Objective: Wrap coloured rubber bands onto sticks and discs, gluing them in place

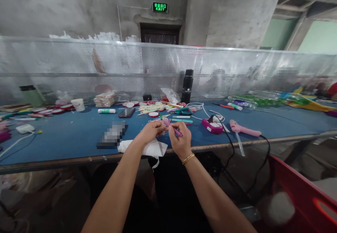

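Observation:
My right hand (181,138), with a gold bracelet at its wrist, is closed around a purple marker pen (178,132) above the front edge of the blue table. The pen's upper-left end reaches toward my left hand (154,130). That hand is closed in a pinch; whatever sits between its fingertips is too small and covered to name. White tissue (155,148) lies beneath my left wrist and hangs over the edge. Just behind the hands is a heap of thin wooden sticks (150,109), pens and round red-rimmed white discs (153,114).
A pink glue gun (244,129) lies at the right edge, its cord hanging down. Beside it is a magenta power strip (212,126). A black bottle (187,86) stands at the back. Two phones, one a dark phone (126,112), lie left. A red chair (297,191) is at lower right.

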A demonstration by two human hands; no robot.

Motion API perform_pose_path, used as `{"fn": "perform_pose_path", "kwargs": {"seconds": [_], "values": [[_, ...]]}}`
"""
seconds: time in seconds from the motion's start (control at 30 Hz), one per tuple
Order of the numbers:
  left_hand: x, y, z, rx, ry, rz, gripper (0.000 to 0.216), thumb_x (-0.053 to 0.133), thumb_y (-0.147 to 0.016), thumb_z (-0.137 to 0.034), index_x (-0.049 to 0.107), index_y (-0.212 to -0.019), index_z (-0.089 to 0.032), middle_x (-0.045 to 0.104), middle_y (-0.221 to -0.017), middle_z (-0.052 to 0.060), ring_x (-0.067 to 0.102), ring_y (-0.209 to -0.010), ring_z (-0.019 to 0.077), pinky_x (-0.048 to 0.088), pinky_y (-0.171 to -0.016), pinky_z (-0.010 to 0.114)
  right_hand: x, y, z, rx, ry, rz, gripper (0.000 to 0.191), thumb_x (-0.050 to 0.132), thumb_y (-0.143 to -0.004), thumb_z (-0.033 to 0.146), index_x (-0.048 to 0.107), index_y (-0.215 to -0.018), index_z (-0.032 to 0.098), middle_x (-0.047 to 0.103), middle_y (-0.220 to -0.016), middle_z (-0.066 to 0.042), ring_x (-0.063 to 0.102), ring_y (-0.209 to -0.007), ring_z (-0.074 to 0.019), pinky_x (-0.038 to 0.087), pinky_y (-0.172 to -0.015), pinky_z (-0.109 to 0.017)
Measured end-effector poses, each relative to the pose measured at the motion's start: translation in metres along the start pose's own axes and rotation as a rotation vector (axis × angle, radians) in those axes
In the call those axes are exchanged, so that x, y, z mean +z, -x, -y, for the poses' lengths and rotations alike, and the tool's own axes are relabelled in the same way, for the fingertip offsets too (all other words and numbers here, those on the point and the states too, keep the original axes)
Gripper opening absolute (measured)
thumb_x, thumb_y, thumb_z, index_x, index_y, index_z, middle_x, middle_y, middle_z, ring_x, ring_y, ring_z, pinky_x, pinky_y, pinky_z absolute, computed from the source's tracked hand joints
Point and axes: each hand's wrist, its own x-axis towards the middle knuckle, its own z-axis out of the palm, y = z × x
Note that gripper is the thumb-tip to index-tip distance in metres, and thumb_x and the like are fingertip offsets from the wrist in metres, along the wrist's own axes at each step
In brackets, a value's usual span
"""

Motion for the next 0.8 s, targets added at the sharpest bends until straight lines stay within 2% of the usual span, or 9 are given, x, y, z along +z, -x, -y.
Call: {"fn": "perform_pose_path", "kwargs": {"seconds": [0.37, 0.5, 0.6, 0.8], "values": [[-0.0009, 0.0022, -0.0045, -0.018, -0.016, 0.01, 0.036, 0.064, -0.075, -0.048, 0.055, -0.06, -0.016, 0.051, -0.058, -0.001, 0.044, -0.054, 0.0111, 0.034, -0.054, 0.026, 0.0003, 0.0001, -0.001, 0.031, 0.021, -0.05, 0.012, 0.055, -0.091, 0.029, 0.06, -0.086, 0.02, 0.064, -0.078, -0.002, 0.062, -0.072, -0.0159, 0.047, -0.07, -0.029], [-0.0004, 0.0008, -0.0027, -0.027, 0.017, 0.004, 0.034, 0.065, -0.074, -0.048, 0.06, -0.068, -0.016, 0.054, -0.062, 0.0, 0.045, -0.055, 0.0115, 0.035, -0.054, 0.026, 0.0013, 0.0001, -0.0015, 0.023, -0.027, -0.051, 0.017, 0.05, -0.095, 0.028, 0.061, -0.106, 0.022, 0.069, -0.097, -0.006, 0.065, -0.083, -0.0171, 0.051, -0.078, -0.032], [-0.0001, 0.0011, -0.0032, -0.037, 0.016, -0.003, 0.032, 0.065, -0.074, -0.048, 0.061, -0.069, -0.016, 0.053, -0.061, 0.0, 0.045, -0.055, 0.0118, 0.035, -0.054, 0.026, 0.0027, 0.0002, -0.0038, 0.061, -0.08, -0.017, 0.025, 0.043, -0.098, 0.026, 0.057, -0.119, 0.024, 0.071, -0.107, -0.007, 0.067, -0.083, -0.0156, 0.052, -0.081, -0.033], [0.0003, 0.0035, -0.0064, -0.013, -0.018, -0.008, 0.037, 0.062, -0.077, -0.048, 0.052, -0.06, -0.017, 0.051, -0.058, -0.001, 0.043, -0.053, 0.0108, 0.034, -0.054, 0.026, 0.0059, -0.0036, -0.0069, 0.08, 0.035, 0.053, 0.016, 0.05, -0.094, 0.028, 0.059, -0.106, 0.022, 0.072, -0.091, -0.004, 0.068, -0.086, -0.0172, 0.051, -0.08, -0.032]]}}
